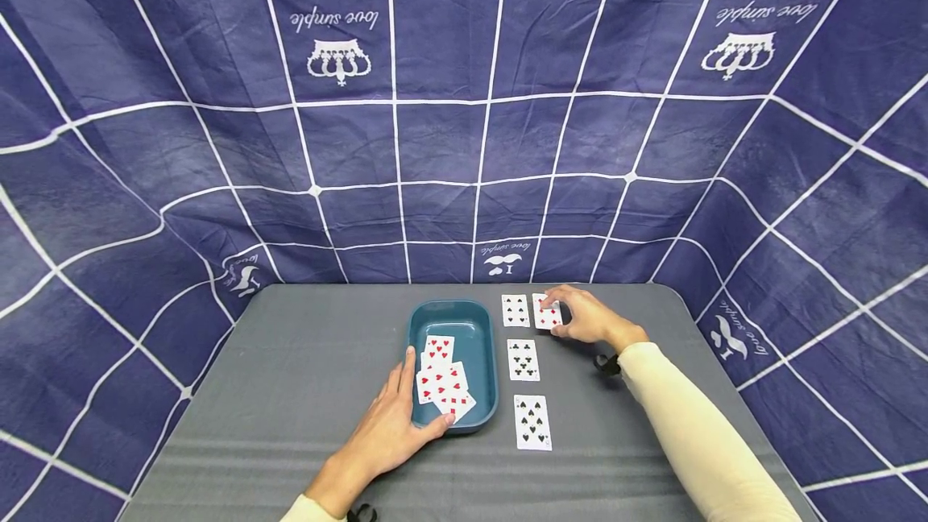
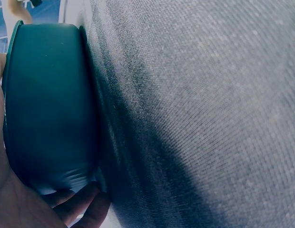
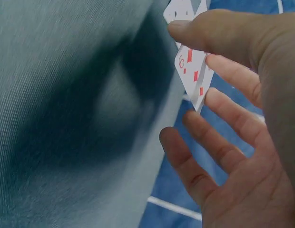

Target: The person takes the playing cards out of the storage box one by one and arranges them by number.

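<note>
My right hand [image 1: 589, 319] holds a six of diamonds [image 3: 189, 66] at the far right of the table, thumb on one side and fingertips on the other. The card stands tilted in the right wrist view. At the near left corner of a teal tray [image 1: 487, 321] my left hand [image 1: 387, 421] grips the side, its thumb at the near rim and its fingers along the outer wall. Several red-suited cards [image 1: 444, 377] lie overlapping inside the tray, hearts and diamonds, face up.
Right of the tray, black-suited cards lie face up in a column: a far card [image 1: 515, 311], a middle club card [image 1: 524, 360] and a near spade card [image 1: 532, 423]. A blue checked cloth [image 1: 442, 143] hangs behind and beside the grey table [image 1: 312, 361].
</note>
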{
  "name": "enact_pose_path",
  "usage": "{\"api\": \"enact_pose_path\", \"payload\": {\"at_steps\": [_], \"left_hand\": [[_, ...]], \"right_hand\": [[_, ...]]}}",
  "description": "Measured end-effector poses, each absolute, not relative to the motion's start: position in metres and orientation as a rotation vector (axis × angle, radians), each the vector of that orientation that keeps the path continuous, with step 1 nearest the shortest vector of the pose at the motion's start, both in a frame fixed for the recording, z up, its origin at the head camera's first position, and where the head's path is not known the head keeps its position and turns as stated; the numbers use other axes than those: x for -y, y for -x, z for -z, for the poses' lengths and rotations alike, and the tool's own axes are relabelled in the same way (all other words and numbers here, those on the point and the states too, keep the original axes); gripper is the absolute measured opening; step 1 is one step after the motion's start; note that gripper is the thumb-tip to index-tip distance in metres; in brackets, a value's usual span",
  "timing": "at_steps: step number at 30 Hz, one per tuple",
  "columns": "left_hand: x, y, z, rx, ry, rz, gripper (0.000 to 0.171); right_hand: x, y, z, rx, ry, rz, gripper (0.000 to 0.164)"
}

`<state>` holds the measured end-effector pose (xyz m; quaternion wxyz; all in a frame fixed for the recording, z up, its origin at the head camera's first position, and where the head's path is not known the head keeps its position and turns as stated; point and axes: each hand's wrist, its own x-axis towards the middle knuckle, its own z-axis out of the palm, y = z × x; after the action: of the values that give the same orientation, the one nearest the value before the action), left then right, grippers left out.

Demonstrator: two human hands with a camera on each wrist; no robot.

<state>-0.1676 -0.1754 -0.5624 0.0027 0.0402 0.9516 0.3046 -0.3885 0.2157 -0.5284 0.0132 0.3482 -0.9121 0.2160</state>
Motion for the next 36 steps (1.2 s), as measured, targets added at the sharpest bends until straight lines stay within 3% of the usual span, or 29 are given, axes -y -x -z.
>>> {"api": "enact_pose_path", "payload": {"at_steps": [5,12,16,36], "left_hand": [[0.175,0.169,0.562,-2.987,-0.131,-0.961,0.136],[0.175,0.168,0.562,-2.984,-0.136,-0.962,0.137],[0.174,0.168,0.562,-2.980,-0.140,-0.962,0.137],[0.175,0.168,0.563,-2.982,-0.128,-0.959,0.136]], "right_hand": [[-0.232,0.406,0.546,2.794,-1.120,-0.757,0.043],[-0.267,0.470,0.626,2.744,-1.141,-0.695,0.044],[-0.275,0.485,0.644,2.803,-1.124,-0.631,0.047],[-0.271,0.476,0.638,2.812,-1.117,-0.699,0.048]]}}
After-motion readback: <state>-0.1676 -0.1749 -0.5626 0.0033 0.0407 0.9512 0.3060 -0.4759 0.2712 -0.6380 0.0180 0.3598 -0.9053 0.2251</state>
